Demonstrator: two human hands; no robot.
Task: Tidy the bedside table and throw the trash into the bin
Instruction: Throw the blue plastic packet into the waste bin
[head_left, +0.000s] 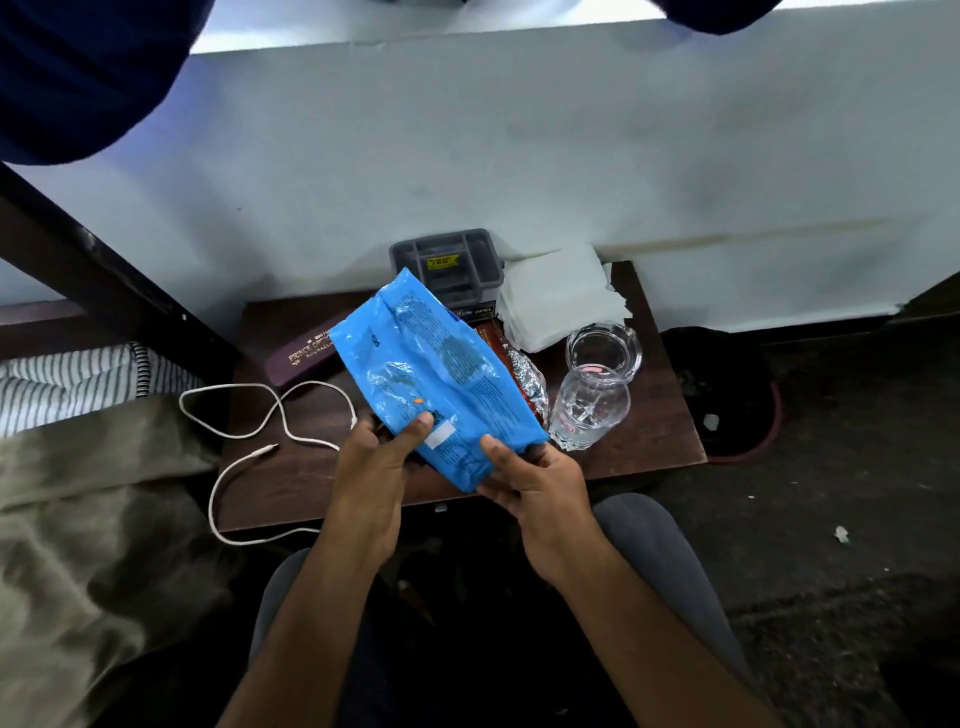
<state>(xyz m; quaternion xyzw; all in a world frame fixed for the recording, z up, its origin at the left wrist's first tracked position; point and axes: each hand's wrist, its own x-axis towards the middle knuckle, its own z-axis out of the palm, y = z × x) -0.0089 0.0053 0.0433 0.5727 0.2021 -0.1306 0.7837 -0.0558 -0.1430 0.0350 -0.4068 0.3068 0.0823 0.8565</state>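
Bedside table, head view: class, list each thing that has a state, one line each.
Blue wrapper: held up by left hand and right hand.
Drinking glass: upright, looks empty.
Glass ashtray: upright, empty.
White cable: loose, trailing off the table edge.
Spectacle case: shut.
Grey organiser: open-topped.

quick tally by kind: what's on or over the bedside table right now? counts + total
Wrappers: 2, blue packet held in left hand and right hand, foil wrapper
Glassware: 2, drinking glass, glass ashtray
Cases and organisers: 2, spectacle case, grey organiser tray
Tissue stack: 1
Cable: 1, white
Total: 8
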